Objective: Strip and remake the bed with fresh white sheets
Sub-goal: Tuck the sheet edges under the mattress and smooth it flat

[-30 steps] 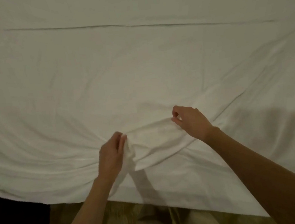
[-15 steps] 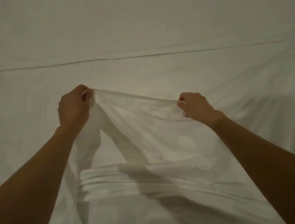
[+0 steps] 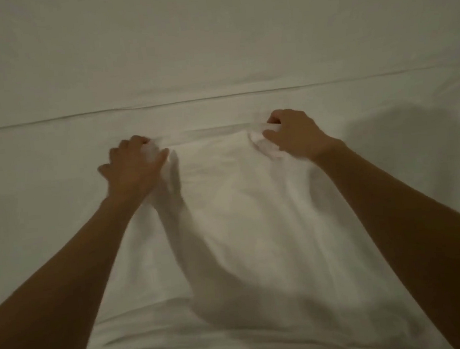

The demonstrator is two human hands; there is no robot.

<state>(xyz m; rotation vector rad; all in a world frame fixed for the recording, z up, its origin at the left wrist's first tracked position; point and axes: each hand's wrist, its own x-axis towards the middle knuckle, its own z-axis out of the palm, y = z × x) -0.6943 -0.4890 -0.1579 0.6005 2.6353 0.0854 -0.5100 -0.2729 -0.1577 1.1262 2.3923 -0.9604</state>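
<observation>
White sheet (image 3: 242,206) fills nearly the whole head view, spread over the bed (image 3: 211,36) in dim, warm light. A folded-over portion of it lies at the centre, running from about 6 o'clock up to the middle, with soft folds bunched at its lower end. The left hand (image 3: 132,169), at roughly 9 o'clock of centre, has its fingers (image 3: 139,142) curled into the fabric, gripping the fold's upper left corner. The right hand (image 3: 293,134), toward 2 o'clock of centre, grips the upper right corner, thumb and curled fingers clenched on a small ridge of cloth. The edge between the two hands lies fairly straight and low against the bed. Just beyond the hands a long seam line (image 3: 216,97) crosses the bed from 9 o'clock to 3 o'clock. Both bare forearms reach in from the lower corners. A shadow falls on the sheet at 3 o'clock. Nothing of the room shows beyond the bedding.
</observation>
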